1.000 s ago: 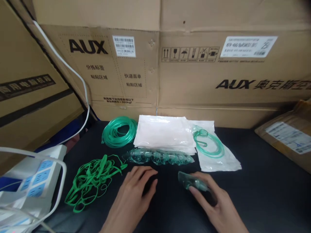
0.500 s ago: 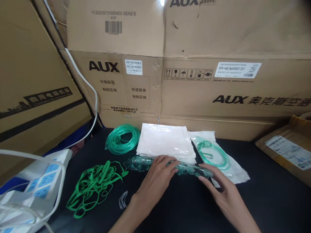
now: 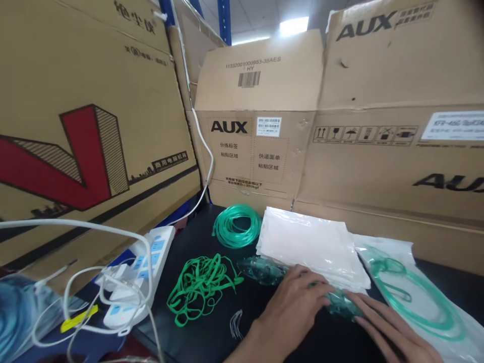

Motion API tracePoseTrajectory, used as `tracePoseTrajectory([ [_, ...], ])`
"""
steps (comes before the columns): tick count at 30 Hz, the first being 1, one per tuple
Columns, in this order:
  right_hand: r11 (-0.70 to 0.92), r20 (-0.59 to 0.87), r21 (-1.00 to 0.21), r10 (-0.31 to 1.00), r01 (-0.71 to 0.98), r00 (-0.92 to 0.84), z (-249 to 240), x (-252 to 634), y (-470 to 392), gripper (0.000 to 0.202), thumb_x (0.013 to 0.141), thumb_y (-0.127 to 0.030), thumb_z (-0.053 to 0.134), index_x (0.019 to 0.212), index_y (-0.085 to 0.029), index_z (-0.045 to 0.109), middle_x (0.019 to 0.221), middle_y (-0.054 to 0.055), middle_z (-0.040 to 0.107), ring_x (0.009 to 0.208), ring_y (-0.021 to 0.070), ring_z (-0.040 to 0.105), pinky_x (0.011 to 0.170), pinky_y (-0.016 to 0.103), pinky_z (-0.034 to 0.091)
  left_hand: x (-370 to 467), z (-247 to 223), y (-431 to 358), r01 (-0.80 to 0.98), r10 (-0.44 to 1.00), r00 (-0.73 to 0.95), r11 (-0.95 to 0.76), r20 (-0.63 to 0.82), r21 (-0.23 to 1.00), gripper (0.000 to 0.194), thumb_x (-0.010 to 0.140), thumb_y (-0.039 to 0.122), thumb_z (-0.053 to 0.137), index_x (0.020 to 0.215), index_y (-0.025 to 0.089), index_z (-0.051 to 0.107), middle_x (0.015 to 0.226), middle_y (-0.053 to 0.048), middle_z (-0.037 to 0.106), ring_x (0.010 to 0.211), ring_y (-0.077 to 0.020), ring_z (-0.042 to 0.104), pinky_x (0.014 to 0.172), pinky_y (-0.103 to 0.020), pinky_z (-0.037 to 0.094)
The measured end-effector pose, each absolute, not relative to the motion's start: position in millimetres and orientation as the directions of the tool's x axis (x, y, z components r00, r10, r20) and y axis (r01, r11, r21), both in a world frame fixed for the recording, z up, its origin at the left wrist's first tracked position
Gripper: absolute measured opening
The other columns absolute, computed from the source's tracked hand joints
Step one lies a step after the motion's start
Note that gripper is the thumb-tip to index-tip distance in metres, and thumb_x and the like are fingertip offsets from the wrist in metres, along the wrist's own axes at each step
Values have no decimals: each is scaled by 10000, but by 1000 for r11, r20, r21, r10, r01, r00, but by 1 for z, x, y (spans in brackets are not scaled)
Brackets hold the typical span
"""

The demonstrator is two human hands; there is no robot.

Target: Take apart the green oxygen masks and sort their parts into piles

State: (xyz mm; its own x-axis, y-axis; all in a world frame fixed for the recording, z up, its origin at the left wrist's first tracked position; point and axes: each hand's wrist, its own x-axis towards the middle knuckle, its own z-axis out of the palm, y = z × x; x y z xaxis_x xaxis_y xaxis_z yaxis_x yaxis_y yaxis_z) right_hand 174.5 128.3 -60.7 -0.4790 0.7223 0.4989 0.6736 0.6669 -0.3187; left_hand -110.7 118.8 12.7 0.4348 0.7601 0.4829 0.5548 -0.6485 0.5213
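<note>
A row of clear green plastic oxygen masks (image 3: 262,269), apparently nested together, lies on the black tabletop. My left hand (image 3: 293,305) is curled over the middle of the row, hiding part of it. At the row's right end, my right hand (image 3: 387,327) has its fingers and thumb closed about the last masks. Just behind them is a stack of white pouches (image 3: 306,242). To the left lies a tangle of green elastic straps (image 3: 202,285), with a few thin silvery strips (image 3: 236,324) nearer me.
Coiled green tubing (image 3: 225,234) rests behind the straps. A pouch with tubing (image 3: 419,302) lies to the right. At left are a white power strip (image 3: 161,252), loose white cables and a bagged blue item (image 3: 22,317). Cardboard boxes (image 3: 234,166) wall off the back and left.
The camera has turned left, bringing more of the left box and power strip into view. My right hand has moved closer to my left and closed in on the masks' right end.
</note>
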Motion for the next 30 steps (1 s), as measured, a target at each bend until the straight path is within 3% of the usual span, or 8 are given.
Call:
tracePoseTrajectory([
  [5, 672, 576, -163, 659, 723, -483, -47, 153, 126, 452, 1103, -347, 474, 1533, -287, 599, 1444, 91, 704, 1223, 262, 760, 1006, 340, 650, -110, 13, 119, 590, 769, 424, -636, 479, 498, 235, 1058, 181, 647, 1270, 235, 733, 1213, -10, 756, 1177, -205, 624, 1122, -338, 515],
  [10, 598, 584, -98, 682, 796, -440, -33, 130, 107, 522, 1124, -336, 426, 1644, -291, 441, 1488, 155, 640, 1285, 304, 719, 995, 441, 661, -112, 14, 121, 594, 763, 429, -642, 485, 485, 276, 1043, 158, 663, 1303, 235, 716, 1229, -24, 743, 1178, -223, 629, 1119, -382, 529],
  [13, 508, 563, -175, 755, 843, -337, -18, 130, 87, 513, 1116, -331, 464, 1629, -340, 459, 1553, 123, 581, 1366, 303, 657, 1070, 465, 620, -114, 15, 123, 576, 758, 435, -649, 486, 496, 299, 1045, 133, 651, 1319, 238, 709, 1252, -45, 727, 1199, -243, 625, 1122, -435, 527],
  [17, 269, 508, -358, 860, 894, -56, -11, 169, 60, 379, 1109, -452, 481, 1348, -279, 719, 1346, 101, 719, 1202, 277, 739, 1079, 425, 595, -112, 21, 121, 547, 755, 420, -653, 503, 523, 332, 1068, 134, 610, 1382, 228, 659, 1327, -74, 674, 1262, -254, 593, 1154, -490, 494],
  [21, 64, 468, -391, 873, 918, 139, -22, 222, 45, 637, 1058, -685, 412, 1016, -203, 825, 1026, 131, 800, 923, 312, 801, 847, 420, 643, -101, 37, 107, 484, 704, 433, -708, 563, 514, 253, 1081, 158, 593, 1312, 224, 675, 1255, -51, 687, 1201, -231, 607, 1101, -439, 515],
  [25, -35, 432, -406, 873, 913, 225, -29, 241, 48, 691, 1036, -705, 417, 1144, -162, 831, 922, 111, 776, 722, 260, 778, 655, 355, 590, -81, 45, 80, 403, 673, 504, -738, 542, 541, 221, 1082, 168, 599, 1273, 242, 681, 1215, -18, 718, 1155, -214, 628, 1048, -387, 528],
  [27, -64, 406, -427, 878, 902, 254, -26, 238, 52, 624, 1043, -638, 455, 1255, -159, 793, 977, 101, 778, 773, 246, 783, 674, 329, 575, -71, 36, 65, 365, 644, 544, -759, 538, 539, 197, 1074, 183, 610, 1244, 243, 688, 1173, -8, 738, 1075, -209, 656, 984, -372, 547],
  [30, -109, 379, -463, 873, 880, 307, -17, 230, 59, 515, 1031, -581, 501, 1178, -196, 810, 1080, 90, 797, 940, 264, 789, 775, 326, 574, -57, 4, 44, 316, 587, 591, -800, 553, 510, 101, 1027, 226, 684, 1122, 246, 712, 1075, 14, 769, 909, -193, 695, 875, -353, 560],
])
